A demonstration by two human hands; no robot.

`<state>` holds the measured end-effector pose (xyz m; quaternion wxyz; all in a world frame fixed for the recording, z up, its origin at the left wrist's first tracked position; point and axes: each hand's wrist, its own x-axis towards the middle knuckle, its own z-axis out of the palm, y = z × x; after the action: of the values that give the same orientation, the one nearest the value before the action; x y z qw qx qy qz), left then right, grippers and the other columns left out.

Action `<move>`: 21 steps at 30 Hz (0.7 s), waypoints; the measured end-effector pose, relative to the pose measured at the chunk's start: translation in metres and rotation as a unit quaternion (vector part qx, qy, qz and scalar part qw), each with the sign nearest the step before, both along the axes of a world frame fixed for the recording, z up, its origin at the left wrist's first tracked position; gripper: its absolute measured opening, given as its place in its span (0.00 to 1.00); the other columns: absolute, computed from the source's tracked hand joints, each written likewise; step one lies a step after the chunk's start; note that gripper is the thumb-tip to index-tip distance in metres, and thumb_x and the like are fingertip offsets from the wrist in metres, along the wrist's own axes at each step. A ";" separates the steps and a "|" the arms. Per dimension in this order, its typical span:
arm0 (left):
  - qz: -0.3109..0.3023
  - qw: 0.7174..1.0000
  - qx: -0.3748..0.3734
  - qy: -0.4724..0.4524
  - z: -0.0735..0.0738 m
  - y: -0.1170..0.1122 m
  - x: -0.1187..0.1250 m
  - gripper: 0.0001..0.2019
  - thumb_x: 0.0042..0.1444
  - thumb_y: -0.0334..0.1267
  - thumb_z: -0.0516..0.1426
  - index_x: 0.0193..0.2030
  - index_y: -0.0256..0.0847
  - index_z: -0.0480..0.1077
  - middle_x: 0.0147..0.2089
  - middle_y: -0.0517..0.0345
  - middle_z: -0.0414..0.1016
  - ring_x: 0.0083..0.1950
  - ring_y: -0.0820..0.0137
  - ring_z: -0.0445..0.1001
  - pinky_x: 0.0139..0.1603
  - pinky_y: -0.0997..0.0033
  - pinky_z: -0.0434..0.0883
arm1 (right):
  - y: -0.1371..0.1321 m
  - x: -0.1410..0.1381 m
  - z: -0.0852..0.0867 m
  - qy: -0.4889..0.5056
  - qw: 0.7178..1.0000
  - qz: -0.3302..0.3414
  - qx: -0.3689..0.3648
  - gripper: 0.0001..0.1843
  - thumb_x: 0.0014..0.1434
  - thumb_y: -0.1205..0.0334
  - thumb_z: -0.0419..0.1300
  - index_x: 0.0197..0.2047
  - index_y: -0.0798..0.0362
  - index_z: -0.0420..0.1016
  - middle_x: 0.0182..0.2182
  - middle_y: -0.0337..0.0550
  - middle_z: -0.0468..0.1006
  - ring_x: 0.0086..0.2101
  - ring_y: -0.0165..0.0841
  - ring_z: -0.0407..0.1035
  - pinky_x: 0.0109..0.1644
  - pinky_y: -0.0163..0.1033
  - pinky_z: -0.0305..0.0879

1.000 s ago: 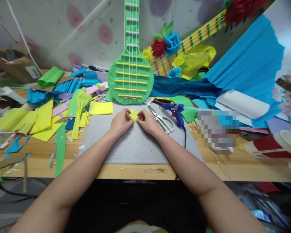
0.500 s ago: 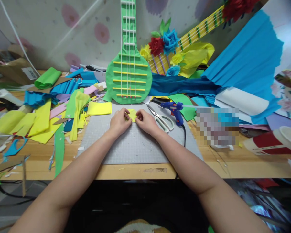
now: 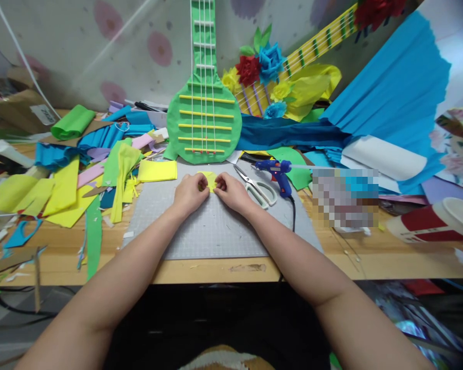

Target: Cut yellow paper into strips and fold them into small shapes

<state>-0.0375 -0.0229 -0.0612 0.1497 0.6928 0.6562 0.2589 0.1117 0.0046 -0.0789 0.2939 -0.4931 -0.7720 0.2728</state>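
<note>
A small piece of yellow crepe paper [image 3: 207, 178] is pinched between my two hands above the grey cutting mat [image 3: 216, 236]. My left hand [image 3: 191, 192] grips its left side, thumb and fingers closed. On its right side my right hand [image 3: 231, 191] holds it the same way; the fingers cover part of the paper. Just right of my right hand lie scissors [image 3: 260, 190] with pale handles, blades slightly apart. Beyond them rests a blue glue gun [image 3: 277, 174] with its cord. Behind my hands stands a green paper-covered instrument [image 3: 204, 121] with white strings and yellow bars.
Folded yellow paper [image 3: 157, 171] lies left of my hands. Paper scraps [image 3: 67, 192] in several colours crowd the left side. At the back right are a yellow instrument with paper flowers [image 3: 270, 64] and blue crepe paper [image 3: 393, 97]. A cup [image 3: 434, 221] lies tipped at the right.
The yellow paper's lower edge has been drawn in between my fingertips, so its visible shape differs slightly. My hands stay in nearly the same place; the view has shifted a little.
</note>
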 end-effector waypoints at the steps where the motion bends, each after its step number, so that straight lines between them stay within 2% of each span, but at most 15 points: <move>1: -0.001 1.000 0.000 0.001 0.000 0.000 0.000 0.01 0.49 0.35 0.54 0.30 0.43 0.65 0.32 0.59 0.74 0.41 0.65 0.67 0.35 0.68 0.62 | 0.000 0.000 0.000 0.000 1.000 0.002 -0.001 0.10 0.48 0.69 0.58 0.35 0.52 0.63 0.29 0.37 0.71 0.32 0.29 0.64 0.40 0.37 0.60; 8: -0.016 1.000 0.003 0.011 -0.001 0.001 -0.001 0.01 0.49 0.35 0.54 0.30 0.43 0.67 0.32 0.58 0.74 0.40 0.65 0.66 0.37 0.67 0.63 | -0.001 0.002 0.003 -0.007 1.000 0.013 -0.011 0.09 0.49 0.70 0.57 0.36 0.52 0.64 0.31 0.39 0.72 0.34 0.30 0.65 0.42 0.38 0.61; 11: -0.020 1.000 0.004 0.012 -0.001 0.001 -0.002 0.02 0.49 0.35 0.54 0.30 0.43 0.68 0.32 0.59 0.74 0.40 0.65 0.66 0.36 0.68 0.62 | 0.001 0.004 0.004 0.003 0.999 0.024 -0.024 0.08 0.51 0.71 0.53 0.36 0.52 0.64 0.32 0.40 0.72 0.36 0.31 0.66 0.44 0.39 0.61; 15: -0.019 1.000 0.004 0.013 -0.001 0.001 -0.001 0.02 0.49 0.35 0.54 0.30 0.43 0.69 0.32 0.58 0.75 0.40 0.65 0.66 0.37 0.68 0.63 | 0.002 0.006 0.006 0.028 0.998 0.020 -0.059 0.11 0.53 0.74 0.47 0.37 0.52 0.64 0.34 0.40 0.73 0.38 0.30 0.67 0.47 0.39 0.61; 21: -0.021 1.000 0.003 0.015 0.000 0.000 -0.001 0.02 0.50 0.35 0.55 0.30 0.43 0.68 0.32 0.58 0.75 0.40 0.65 0.67 0.35 0.68 0.62 | -0.001 0.004 0.007 0.013 0.999 0.010 -0.046 0.06 0.53 0.66 0.54 0.37 0.52 0.64 0.31 0.39 0.72 0.33 0.30 0.65 0.41 0.38 0.61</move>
<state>-0.0381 -0.0226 -0.0611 0.1432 0.7107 0.6427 0.2475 0.1161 0.0035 -0.0720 0.2780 -0.4945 -0.7599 0.3174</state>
